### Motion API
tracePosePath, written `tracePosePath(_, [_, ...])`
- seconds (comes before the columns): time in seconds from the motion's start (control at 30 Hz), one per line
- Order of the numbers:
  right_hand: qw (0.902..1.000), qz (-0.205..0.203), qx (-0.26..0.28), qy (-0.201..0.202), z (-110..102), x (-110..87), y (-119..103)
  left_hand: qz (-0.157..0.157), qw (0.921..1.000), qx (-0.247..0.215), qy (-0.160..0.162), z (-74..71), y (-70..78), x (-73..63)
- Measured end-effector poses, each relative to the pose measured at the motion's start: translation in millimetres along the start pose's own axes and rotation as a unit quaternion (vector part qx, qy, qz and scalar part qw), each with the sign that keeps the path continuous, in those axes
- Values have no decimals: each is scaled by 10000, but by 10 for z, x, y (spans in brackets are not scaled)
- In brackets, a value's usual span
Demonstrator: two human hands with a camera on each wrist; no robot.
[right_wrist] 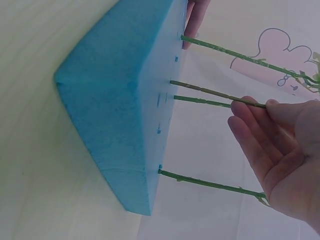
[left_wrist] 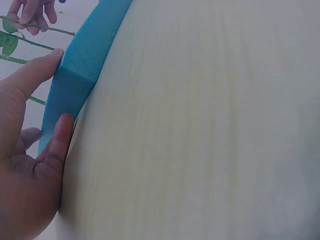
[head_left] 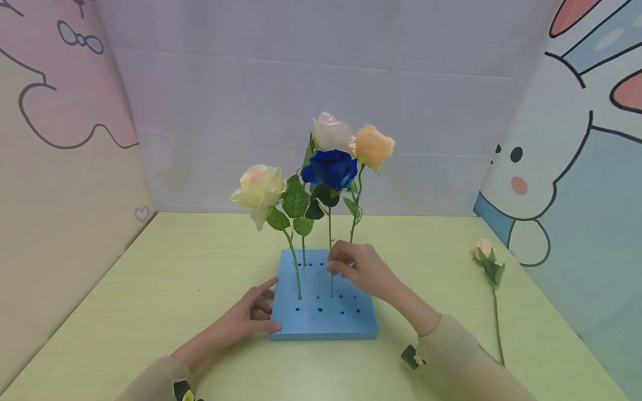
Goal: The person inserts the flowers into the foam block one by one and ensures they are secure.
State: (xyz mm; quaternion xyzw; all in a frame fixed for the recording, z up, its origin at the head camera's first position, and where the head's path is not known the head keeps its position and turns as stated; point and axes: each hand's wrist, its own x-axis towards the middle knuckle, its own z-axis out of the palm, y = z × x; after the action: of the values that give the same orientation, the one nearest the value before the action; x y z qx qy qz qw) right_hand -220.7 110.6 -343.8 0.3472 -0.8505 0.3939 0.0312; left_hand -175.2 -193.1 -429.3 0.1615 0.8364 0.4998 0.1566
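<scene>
A blue rose stands upright in a blue foam block, its stem pinched between the thumb and a finger of my right hand. The stem's lower end meets a hole in the block's top. My left hand rests against the block's left edge, thumb near the front corner and fingers spread along the side. Also standing in the block are a pale yellow rose at left, a whitish-pink rose at the back and a peach rose at back right.
On the right of the table lies one more pale peach rose, its stem pointing toward me. Several small holes show in the block's top. A plain cloth wall stands behind, with cartoon-printed walls on both sides.
</scene>
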Motion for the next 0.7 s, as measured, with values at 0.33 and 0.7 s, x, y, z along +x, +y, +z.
tracePosePath(0.33, [10000,-22,30,33,1,-14,15,24,10000,27,-6,2,-2,2])
tracePosePath(0.7, [10000,-23,58,26,14,-21,11,-27,10000,16,-18,-1,1,-2])
